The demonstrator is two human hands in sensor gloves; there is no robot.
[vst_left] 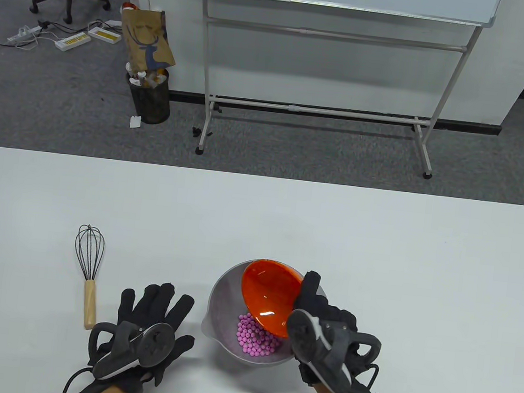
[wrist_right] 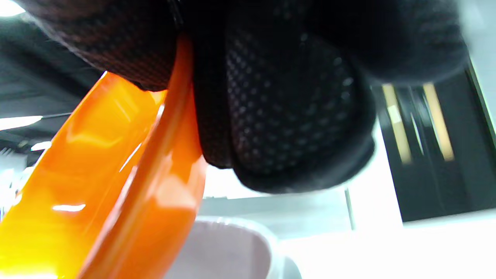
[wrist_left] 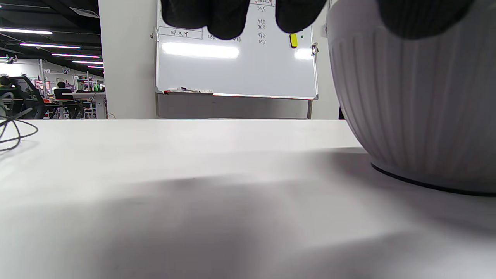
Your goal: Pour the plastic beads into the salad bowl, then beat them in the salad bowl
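A grey salad bowl stands near the table's front edge, with pink plastic beads heaped on its bottom. My right hand grips the rim of an orange bowl, tipped steeply over the salad bowl with its inside facing left and no beads showing in it. The right wrist view shows the orange bowl pinched under my gloved fingers, the salad bowl's rim below. My left hand lies flat on the table, fingers spread, just left of the salad bowl.
A wire whisk with a wooden handle lies on the table left of my left hand. The white table stretches bare behind the bowls. Beyond it stand a whiteboard frame and a waste bin on the floor.
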